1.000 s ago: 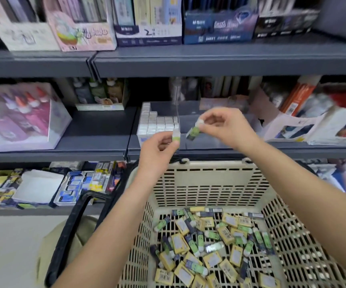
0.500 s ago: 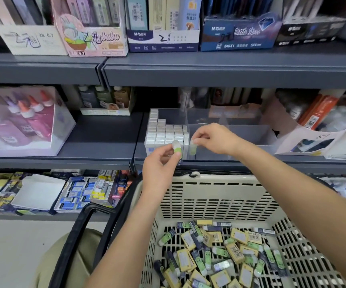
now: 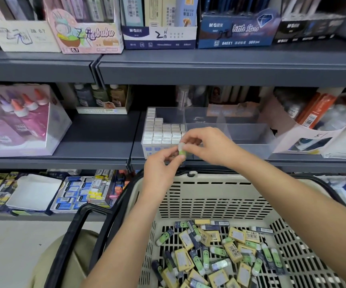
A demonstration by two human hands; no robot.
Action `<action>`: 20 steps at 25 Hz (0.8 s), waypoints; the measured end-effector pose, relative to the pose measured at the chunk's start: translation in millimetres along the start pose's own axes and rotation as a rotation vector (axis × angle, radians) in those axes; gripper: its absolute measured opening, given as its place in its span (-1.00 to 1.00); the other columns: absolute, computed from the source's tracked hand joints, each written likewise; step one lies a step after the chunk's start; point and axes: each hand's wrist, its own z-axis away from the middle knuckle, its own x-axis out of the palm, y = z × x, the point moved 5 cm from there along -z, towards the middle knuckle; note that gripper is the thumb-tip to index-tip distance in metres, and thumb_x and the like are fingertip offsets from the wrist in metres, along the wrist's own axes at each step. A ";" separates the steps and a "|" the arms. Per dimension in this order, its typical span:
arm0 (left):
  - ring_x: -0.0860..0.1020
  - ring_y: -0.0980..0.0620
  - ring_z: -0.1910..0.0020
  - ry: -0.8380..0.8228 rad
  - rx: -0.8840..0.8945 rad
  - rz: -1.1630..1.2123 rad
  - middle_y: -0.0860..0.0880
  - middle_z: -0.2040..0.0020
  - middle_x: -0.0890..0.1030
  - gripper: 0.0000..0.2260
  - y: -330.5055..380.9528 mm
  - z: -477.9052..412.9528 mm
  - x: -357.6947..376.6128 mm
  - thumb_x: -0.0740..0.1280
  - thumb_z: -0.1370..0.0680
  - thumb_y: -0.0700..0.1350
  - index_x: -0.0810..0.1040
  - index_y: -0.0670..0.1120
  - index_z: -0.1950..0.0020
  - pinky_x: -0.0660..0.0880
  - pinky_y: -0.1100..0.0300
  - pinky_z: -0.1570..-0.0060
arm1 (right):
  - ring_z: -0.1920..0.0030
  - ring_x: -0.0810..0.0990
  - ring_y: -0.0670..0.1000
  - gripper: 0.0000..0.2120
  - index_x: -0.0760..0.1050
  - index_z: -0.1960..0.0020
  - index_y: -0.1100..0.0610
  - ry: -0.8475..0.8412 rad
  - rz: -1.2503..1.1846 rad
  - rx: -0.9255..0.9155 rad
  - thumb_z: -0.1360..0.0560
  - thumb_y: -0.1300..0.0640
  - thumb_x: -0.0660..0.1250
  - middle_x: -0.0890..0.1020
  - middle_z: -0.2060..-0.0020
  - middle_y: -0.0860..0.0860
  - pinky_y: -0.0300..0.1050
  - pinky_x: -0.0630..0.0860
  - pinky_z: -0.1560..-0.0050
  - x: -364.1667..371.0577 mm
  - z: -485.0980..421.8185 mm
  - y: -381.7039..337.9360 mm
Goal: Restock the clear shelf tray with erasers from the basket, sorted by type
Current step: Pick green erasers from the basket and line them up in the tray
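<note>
Well, I think I've barely begun. One part of the clear tray [image 3: 250, 133] is packed with white erasers [image 3: 163, 132]; the others look bare. My left hand [image 3: 160, 165] and right hand [image 3: 209, 146] both pinch one green eraser [image 3: 182, 151] at the tray's front. The basket [image 3: 209, 196] holds dozens more, too many to count.

The tray [image 3: 251, 129] has room right of the packed white erasers [image 3: 163, 132].
</note>
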 end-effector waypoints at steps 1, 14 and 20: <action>0.55 0.26 0.13 0.033 0.001 0.010 0.19 0.13 0.60 -0.77 0.5 0.9 -2.3 0.40 -0.48 -0.12 0.61 0.00 -0.13 0.43 0.47 0.08 | 0.18 0.58 -0.10 -0.95 0.59 0.10 0.02 0.024 -0.054 0.011 -0.47 0.07 0.37 0.63 0.23 -0.10 -0.21 0.49 0.06 -5.4 -0.3 1.4; 0.35 -0.01 -0.31 0.285 -0.091 -0.203 -0.02 -0.32 0.39 -0.57 -13.6 -4.8 -29.6 0.35 -0.50 -0.14 0.35 -0.06 -0.35 0.34 0.02 -0.30 | 0.03 0.61 -0.03 -0.88 0.57 -0.01 0.03 -0.001 0.015 0.235 -0.51 0.06 0.33 0.65 0.10 -0.03 -0.15 0.49 -0.07 -7.3 -26.6 46.2; 0.36 -0.03 -0.29 0.288 -0.058 -0.221 -0.02 -0.31 0.39 -0.63 -13.7 -3.9 -29.6 0.34 -0.50 -0.17 0.39 -0.08 -0.29 0.35 0.05 -0.27 | -0.11 0.54 0.01 -0.75 0.55 -0.15 0.10 -0.087 0.150 0.196 -0.59 0.16 0.15 0.62 -0.10 0.00 -0.22 0.35 -0.04 -0.2 -27.5 48.1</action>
